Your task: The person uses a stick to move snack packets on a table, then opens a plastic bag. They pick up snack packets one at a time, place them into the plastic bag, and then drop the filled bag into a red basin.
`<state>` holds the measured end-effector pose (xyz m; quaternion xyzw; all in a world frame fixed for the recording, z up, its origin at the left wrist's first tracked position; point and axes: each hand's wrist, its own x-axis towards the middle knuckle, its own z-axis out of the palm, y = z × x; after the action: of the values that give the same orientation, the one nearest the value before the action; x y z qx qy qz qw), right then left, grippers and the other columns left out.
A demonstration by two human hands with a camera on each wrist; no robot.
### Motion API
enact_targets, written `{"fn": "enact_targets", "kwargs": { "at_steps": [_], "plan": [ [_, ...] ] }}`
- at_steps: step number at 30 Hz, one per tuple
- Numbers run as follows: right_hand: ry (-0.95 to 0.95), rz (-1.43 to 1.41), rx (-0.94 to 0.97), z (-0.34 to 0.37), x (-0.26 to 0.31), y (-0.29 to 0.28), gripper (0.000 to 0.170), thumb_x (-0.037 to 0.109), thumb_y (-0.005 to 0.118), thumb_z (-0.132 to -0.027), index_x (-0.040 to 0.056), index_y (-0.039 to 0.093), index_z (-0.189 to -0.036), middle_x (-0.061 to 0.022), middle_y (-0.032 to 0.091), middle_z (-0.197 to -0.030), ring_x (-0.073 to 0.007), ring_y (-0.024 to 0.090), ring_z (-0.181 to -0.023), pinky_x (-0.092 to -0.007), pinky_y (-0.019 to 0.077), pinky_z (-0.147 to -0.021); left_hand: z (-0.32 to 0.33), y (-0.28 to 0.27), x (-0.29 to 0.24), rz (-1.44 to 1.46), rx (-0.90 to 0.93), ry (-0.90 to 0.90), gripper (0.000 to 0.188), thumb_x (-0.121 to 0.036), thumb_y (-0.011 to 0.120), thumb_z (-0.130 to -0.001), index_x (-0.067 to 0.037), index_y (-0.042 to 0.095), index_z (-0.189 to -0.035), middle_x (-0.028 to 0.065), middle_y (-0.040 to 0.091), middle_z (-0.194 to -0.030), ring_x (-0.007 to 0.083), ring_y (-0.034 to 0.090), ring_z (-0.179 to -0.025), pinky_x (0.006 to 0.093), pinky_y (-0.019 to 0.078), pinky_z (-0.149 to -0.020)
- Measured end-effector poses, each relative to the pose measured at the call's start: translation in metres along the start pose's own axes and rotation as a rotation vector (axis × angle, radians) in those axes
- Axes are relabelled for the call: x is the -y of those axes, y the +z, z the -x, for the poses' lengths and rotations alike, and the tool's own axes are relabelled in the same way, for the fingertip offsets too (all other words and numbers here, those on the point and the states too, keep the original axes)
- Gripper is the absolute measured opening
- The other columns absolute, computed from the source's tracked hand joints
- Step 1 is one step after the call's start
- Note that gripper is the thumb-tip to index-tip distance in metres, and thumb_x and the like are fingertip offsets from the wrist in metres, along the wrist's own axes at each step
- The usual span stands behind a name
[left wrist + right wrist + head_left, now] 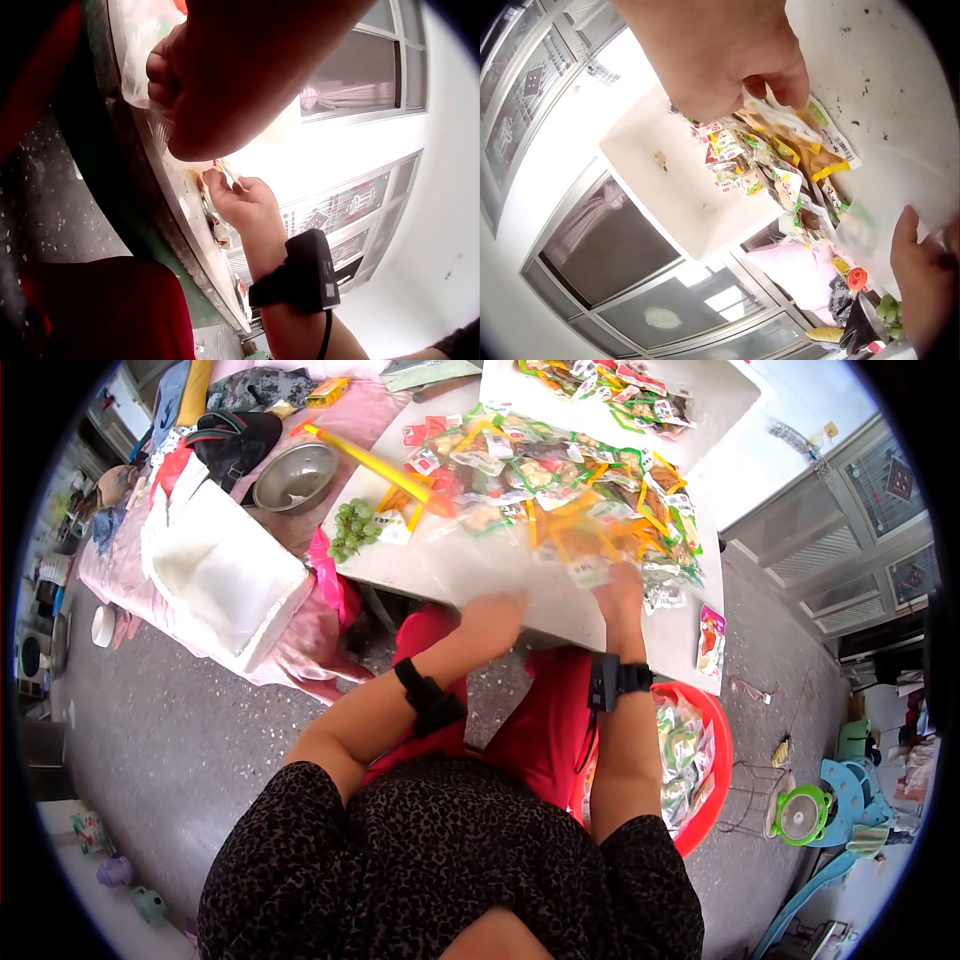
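Near the front edge of the table, my left hand (495, 622) grips a clear plastic bag (136, 86), its fingers curled at the bag's edge in the left wrist view. The bag spreads as a hazy, see-through sheet over the tabletop. To its right, my right hand (622, 595) pinches a small snack packet (784, 124) between thumb and fingers, at the near side of the pile. Yellow-edged snack packets (829, 161) lie just under that hand in the right wrist view. Many more sealed packets (540, 470) are heaped beyond both hands.
Green grapes (354, 530) and a yellow stick with an orange end (370, 460) lie on the left of the table (440, 565). A pink packet (711, 640) is at its right edge. Below stands a red basin (722, 760) of filled bags; a white foam box (225, 575) is left.
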<state>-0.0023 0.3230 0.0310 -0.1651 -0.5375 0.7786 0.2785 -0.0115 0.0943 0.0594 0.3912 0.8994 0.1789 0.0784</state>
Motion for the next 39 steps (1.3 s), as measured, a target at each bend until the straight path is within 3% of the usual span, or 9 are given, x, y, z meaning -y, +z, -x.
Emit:
{"fn": "enact_targets", "kwargs": {
  "at_steps": [1, 5, 14, 23, 29, 32, 35, 36, 39],
  "plan": [
    [0.153, -0.235, -0.087, 0.012, 0.011, 0.001, 0.019, 0.001, 0.044, -0.070, 0.0015, 0.042, -0.089, -0.0123, 0.050, -0.086, -0.0250, 0.054, -0.072, -0.0356, 0.0472, -0.060, -0.003, 0.005, 0.001, 0.013, 0.009, -0.013, 0.029, -0.013, 0.045, -0.071, -0.006, 0.044, -0.099, 0.0153, 0.054, -0.085, 0.0296, 0.054, -0.078, 0.0405, 0.0431, -0.065],
    [0.083, -0.198, -0.236, 0.041, 0.031, -0.014, 0.019, -0.001, 0.043, -0.073, 0.0005, 0.042, -0.091, -0.0128, 0.053, -0.084, -0.0237, 0.056, -0.070, -0.0325, 0.0477, -0.058, -0.009, 0.021, 0.002, 0.149, -0.093, -0.058, 0.026, -0.013, 0.043, -0.071, -0.005, 0.046, -0.096, 0.0157, 0.055, -0.086, 0.0307, 0.053, -0.082, 0.0405, 0.0417, -0.070],
    [0.217, -0.122, -0.051, 0.092, 0.054, -0.018, 0.014, 0.001, 0.043, -0.077, 0.0002, 0.045, -0.091, -0.0110, 0.055, -0.081, -0.0195, 0.057, -0.067, -0.0299, 0.0482, -0.058, -0.017, 0.019, 0.000, 0.282, -0.083, -0.090, 0.023, -0.011, 0.044, -0.069, -0.002, 0.045, -0.091, 0.0194, 0.053, -0.086, 0.0349, 0.050, -0.083, 0.0425, 0.0385, -0.070],
    [0.324, 0.026, 0.055, 0.076, 0.035, -0.019, 0.017, 0.001, 0.041, -0.076, -0.0007, 0.048, -0.092, -0.0119, 0.056, -0.083, -0.0205, 0.057, -0.069, -0.0312, 0.0489, -0.059, -0.023, 0.023, 0.003, 0.305, -0.091, -0.114, 0.024, -0.020, 0.043, -0.074, -0.002, 0.046, -0.090, 0.0193, 0.053, -0.084, 0.0349, 0.050, -0.082, 0.0426, 0.0388, -0.070],
    [0.328, -0.036, 0.023, 0.069, 0.022, 0.010, 0.015, 0.001, 0.041, -0.076, -0.0007, 0.046, -0.090, -0.0104, 0.055, -0.080, -0.0196, 0.056, -0.067, -0.0310, 0.0481, -0.057, -0.021, 0.019, -0.003, 0.090, -0.090, 0.031, 0.030, -0.018, 0.038, -0.078, -0.007, 0.047, -0.105, 0.0134, 0.053, -0.092, 0.0302, 0.051, -0.086, 0.0398, 0.0413, -0.071],
    [0.316, -0.051, -0.003, 0.067, 0.009, 0.032, 0.017, 0.001, 0.041, -0.076, -0.0012, 0.044, -0.092, -0.0107, 0.055, -0.081, -0.0201, 0.056, -0.068, -0.0317, 0.0478, -0.057, -0.017, 0.004, -0.013, 0.063, -0.093, 0.005, 0.033, -0.015, 0.036, -0.078, -0.012, 0.046, -0.110, 0.0104, 0.052, -0.100, 0.0269, 0.050, -0.090, 0.0373, 0.0421, -0.073],
    [0.299, -0.135, -0.017, 0.067, -0.010, 0.050, 0.018, 0.002, 0.042, -0.076, -0.0010, 0.045, -0.094, -0.0109, 0.055, -0.081, -0.0200, 0.056, -0.068, -0.0307, 0.0472, -0.056, -0.021, 0.015, -0.010, 0.141, -0.341, 0.062, 0.033, -0.014, 0.036, -0.078, -0.013, 0.047, -0.108, 0.0097, 0.050, -0.104, 0.0262, 0.049, -0.095, 0.0362, 0.0407, -0.077],
    [0.317, -0.125, 0.031, 0.066, -0.014, 0.053, 0.021, 0.005, 0.045, -0.076, -0.0010, 0.045, -0.096, -0.0098, 0.054, -0.079, -0.0192, 0.056, -0.066, -0.0290, 0.0465, -0.055, -0.021, 0.017, -0.008, 0.137, -0.346, 0.054, 0.033, -0.013, 0.036, -0.077, -0.013, 0.047, -0.108, 0.0096, 0.050, -0.105, 0.0262, 0.048, -0.096, 0.0361, 0.0401, -0.078],
    [0.365, 0.337, 0.168, 0.065, -0.006, 0.045, 0.022, 0.008, 0.049, -0.075, -0.0022, 0.048, -0.094, -0.0084, 0.054, -0.077, -0.0159, 0.054, -0.062, -0.0253, 0.0459, -0.053, -0.020, 0.020, -0.001, 0.141, -0.341, 0.049, 0.033, -0.009, 0.037, -0.075, -0.012, 0.048, -0.106, 0.0101, 0.049, -0.106, 0.0267, 0.046, -0.098, 0.0359, 0.0386, -0.081]
  ]
}}
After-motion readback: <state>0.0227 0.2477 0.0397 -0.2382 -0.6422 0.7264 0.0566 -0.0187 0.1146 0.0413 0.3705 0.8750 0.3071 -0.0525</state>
